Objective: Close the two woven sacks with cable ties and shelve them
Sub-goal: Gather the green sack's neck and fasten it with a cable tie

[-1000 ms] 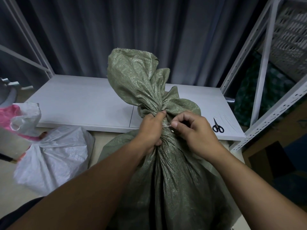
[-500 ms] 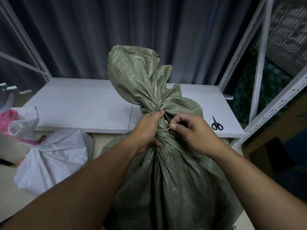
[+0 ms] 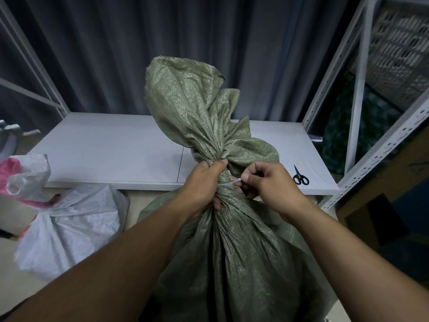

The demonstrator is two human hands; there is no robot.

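Sacks (image 3: 232, 252) (image 3: 69, 228) two, cable tie (image 3: 228, 184) one, scissors (image 3: 300, 176) one

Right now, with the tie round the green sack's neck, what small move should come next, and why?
Probably pull the tail of the cable tie rightward to cinch it. The right hand pinches that tail, the left hand grips the gathered neck of the green woven sack, and the scissors lie on the shelf board.

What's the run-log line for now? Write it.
step: tying green sack | left hand: grips neck | right hand: pinches cable tie | white sack: on floor | scissors: on shelf
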